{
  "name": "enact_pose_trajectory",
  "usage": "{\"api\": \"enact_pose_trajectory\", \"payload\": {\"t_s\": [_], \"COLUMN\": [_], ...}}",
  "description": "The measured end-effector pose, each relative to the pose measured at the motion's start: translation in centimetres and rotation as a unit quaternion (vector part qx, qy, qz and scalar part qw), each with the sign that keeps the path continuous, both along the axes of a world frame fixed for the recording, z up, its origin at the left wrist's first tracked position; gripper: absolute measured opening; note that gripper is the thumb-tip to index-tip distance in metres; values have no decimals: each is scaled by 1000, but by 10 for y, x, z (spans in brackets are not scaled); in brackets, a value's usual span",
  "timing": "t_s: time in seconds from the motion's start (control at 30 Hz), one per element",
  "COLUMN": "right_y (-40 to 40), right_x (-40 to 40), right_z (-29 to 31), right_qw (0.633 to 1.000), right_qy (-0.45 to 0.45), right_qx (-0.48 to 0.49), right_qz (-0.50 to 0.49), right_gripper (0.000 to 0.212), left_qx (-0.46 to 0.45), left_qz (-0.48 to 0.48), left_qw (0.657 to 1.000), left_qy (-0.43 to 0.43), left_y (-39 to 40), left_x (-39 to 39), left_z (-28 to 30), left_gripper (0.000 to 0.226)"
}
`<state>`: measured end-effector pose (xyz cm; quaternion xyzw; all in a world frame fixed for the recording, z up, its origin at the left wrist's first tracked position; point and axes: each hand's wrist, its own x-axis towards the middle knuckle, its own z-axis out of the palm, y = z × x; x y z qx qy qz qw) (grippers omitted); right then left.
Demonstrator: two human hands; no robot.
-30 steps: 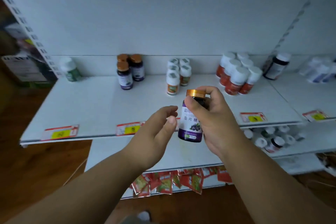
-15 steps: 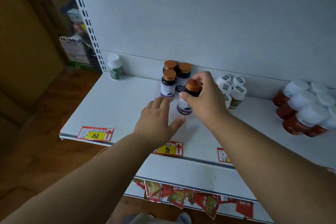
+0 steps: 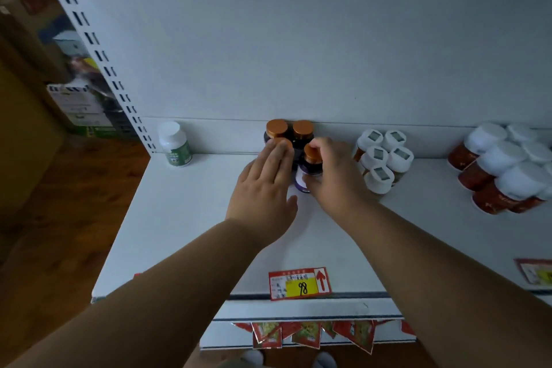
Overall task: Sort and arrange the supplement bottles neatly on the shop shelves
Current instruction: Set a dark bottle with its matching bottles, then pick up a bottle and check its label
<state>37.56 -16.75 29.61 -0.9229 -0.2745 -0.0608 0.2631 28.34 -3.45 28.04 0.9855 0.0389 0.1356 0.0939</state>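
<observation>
My right hand (image 3: 334, 176) grips a purple-labelled bottle with a copper cap (image 3: 310, 169), standing on the white shelf (image 3: 185, 218) beside three matching copper-capped bottles (image 3: 302, 129) at the back wall. My left hand (image 3: 265, 185) lies flat with straight fingers against the front-left bottle of that group, covering most of it. The held bottle stands at the group's front right, touching or nearly touching its neighbours.
A green-labelled white bottle (image 3: 174, 143) stands alone at the shelf's back left. Several small white-capped bottles (image 3: 380, 158) cluster to the right, and red bottles with white caps (image 3: 504, 167) further right. A price tag marked 98 (image 3: 300, 283) sits on the shelf edge.
My right hand carried the purple bottle from mid-air onto the shelf beside the copper-capped group. My left hand moved forward and now presses the front-left bottle. The camera has come closer.
</observation>
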Motion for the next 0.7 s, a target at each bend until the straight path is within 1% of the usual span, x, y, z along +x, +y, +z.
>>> {"api": "enact_pose_trajectory", "payload": {"t_s": [0.1, 0.2, 0.3, 0.37, 0.47, 0.5, 0.6, 0.7], "right_y": [13, 20, 14, 4, -19, -29, -68, -118], "right_x": [0, -3, -12, -26, -53, -62, -81, -95], "right_z": [-3, -4, 0, 4, 14, 18, 27, 34], "right_qw": [999, 998, 998, 996, 993, 992, 987, 980], "right_qy": [-7, -8, 16, 16, -7, -16, -22, 1], "right_qx": [13, 7, 15, 37, 66, 68, 91, 94], "right_qz": [-36, -56, -67, -82, -103, -108, -132, -177], "right_gripper": [53, 54, 65, 70, 65, 62, 55, 46], "left_qx": [-9, -2, -5, -23, -52, -58, -87, -112], "left_qz": [-24, -48, -64, -67, -84, -97, -157, -221], "left_qw": [1000, 999, 998, 997, 991, 988, 979, 967], "left_qy": [5, 4, 0, -16, -94, -106, -95, -60], "left_y": [9, 17, 21, 20, 8, -1, -34, -78], "left_x": [1, 2, 1, -4, -17, -23, -34, -36], "left_z": [-3, -1, 2, 5, 9, 10, 12, 12], "left_gripper": [77, 78, 79, 78, 66, 62, 60, 61]}}
